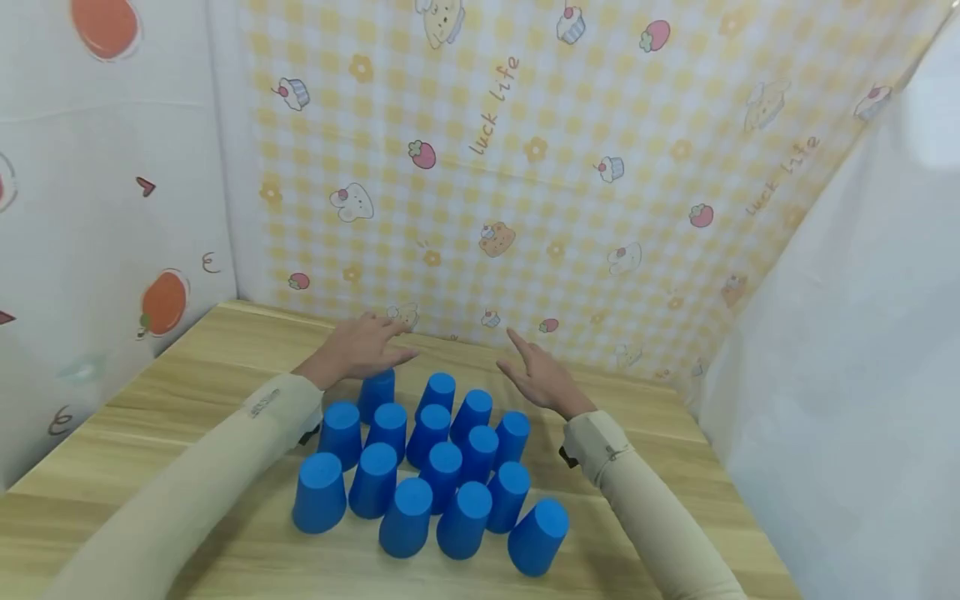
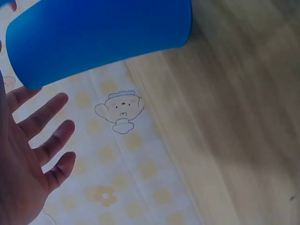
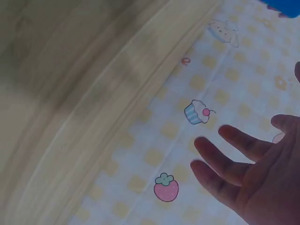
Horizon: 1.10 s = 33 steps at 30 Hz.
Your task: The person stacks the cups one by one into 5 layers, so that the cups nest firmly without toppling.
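Several blue cups [image 1: 379, 479] stand upside down in a cluster on the wooden table. Over the back-left cup [image 1: 377, 398] hovers my left hand [image 1: 363, 348], its fingers extended and holding nothing. In the left wrist view that hand [image 2: 21, 159] has spread fingers, and a large blue cup [image 2: 103, 37] overlaps the upper fingers. To the right of the cups' back row is my right hand [image 1: 542, 379], raised with fingers apart. The right wrist view shows its palm [image 3: 272, 183] with nothing in it, and a bit of blue cup [image 3: 287, 5] at the top corner.
A wood-grain table [image 1: 247, 367] carries the cups. Behind it hangs a yellow checked cloth [image 1: 465, 200] with cartoon prints. A white printed cloth [image 1: 105, 208] borders the left side, and a plain white sheet [image 1: 840, 358] the right.
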Tool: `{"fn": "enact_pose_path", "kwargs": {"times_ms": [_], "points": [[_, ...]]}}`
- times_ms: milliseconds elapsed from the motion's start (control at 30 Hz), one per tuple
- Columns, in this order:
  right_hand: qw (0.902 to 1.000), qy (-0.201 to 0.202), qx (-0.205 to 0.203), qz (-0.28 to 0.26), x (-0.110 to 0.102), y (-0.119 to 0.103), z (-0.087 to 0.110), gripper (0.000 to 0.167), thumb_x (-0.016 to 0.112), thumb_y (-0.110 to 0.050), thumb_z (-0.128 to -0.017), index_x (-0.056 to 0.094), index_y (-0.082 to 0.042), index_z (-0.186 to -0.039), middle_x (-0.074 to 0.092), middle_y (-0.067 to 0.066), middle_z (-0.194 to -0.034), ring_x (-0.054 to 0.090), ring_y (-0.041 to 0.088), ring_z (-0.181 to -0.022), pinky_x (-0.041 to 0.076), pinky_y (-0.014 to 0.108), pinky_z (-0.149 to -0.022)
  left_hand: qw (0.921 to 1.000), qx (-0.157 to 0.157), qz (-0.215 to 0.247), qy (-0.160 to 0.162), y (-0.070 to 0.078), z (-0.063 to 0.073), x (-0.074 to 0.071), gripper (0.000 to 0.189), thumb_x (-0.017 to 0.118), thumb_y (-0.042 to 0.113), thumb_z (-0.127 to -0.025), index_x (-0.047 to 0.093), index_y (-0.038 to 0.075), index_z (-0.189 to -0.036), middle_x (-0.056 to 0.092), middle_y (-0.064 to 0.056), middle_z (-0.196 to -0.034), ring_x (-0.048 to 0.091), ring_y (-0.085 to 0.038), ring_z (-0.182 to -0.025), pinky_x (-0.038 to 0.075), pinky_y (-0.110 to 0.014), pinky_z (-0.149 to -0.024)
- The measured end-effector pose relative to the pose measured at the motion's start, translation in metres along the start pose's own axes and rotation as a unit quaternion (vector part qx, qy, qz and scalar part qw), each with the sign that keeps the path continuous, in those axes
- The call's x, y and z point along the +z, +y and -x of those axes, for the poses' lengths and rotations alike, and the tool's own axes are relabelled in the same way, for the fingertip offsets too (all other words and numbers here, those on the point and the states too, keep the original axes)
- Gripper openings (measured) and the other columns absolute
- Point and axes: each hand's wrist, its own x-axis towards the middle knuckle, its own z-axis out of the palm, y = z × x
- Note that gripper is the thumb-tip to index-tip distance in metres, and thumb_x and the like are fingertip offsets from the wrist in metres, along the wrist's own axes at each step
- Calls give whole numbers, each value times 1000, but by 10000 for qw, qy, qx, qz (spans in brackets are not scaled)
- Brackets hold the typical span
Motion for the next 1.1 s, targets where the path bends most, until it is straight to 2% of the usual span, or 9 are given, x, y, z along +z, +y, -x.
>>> {"fn": "enact_pose_path", "kwargs": {"times_ms": [133,300,500,600,733,867,1100], "points": [[9968,-162,-243,-747,0,-2,9,66,41,-52,-103,18,-26,-159,47,15,-147,52,34,-128,42,56,-104,9970,0,775,-47,-3,11,2,69,42,68,-96,58,14,-137,65,-11,-129,57,-34,-121,47,-58,-95],[9895,-351,-359,-1358,0,-7,19,65,46,-52,-102,25,-27,-158,51,15,-144,58,34,-120,47,55,-98,9830,-214,1779,-412,-8,26,1,68,45,66,-96,55,14,-139,64,-10,-127,60,-35,-117,49,-58,-93],[9825,-458,-576,-1711,0,-12,23,58,59,-44,-98,43,-22,-149,61,11,-132,63,28,-110,54,48,-90,9711,63,2239,-828,-18,39,0,61,59,53,-95,53,12,-141,63,-12,-130,59,-34,-114,52,-52,-89],[9790,-643,-772,-1772,2,-11,21,53,64,-39,-96,52,-16,-143,65,9,-124,66,25,-104,56,43,-86,9618,74,2546,-999,-22,43,-2,61,69,46,-91,53,14,-140,61,-10,-132,59,-32,-113,53,-50,-88],[9722,-965,-874,-1946,4,-8,19,51,69,-38,-93,57,-14,-137,67,8,-121,68,21,-100,57,39,-84,9519,125,2840,-1143,-26,46,-5,63,78,39,-86,55,12,-137,61,-11,-130,63,-27,-107,55,-47,-85],[9655,-1177,-801,-2178,6,-6,18,50,73,-34,-91,59,-15,-135,66,7,-124,67,22,-104,57,40,-85,9521,245,2802,-1198,-30,46,-2,58,79,36,-85,58,11,-133,63,-8,-124,63,-21,-101,55,-41,-82],[9606,-1412,-792,-2260,8,-7,20,50,78,-31,-87,61,-16,-132,64,5,-126,66,25,-108,55,46,-88,9585,146,2625,-1101,-30,40,4,49,80,32,-85,63,13,-126,66,-1,-115,60,-22,-99,53,-37,-80]]}}
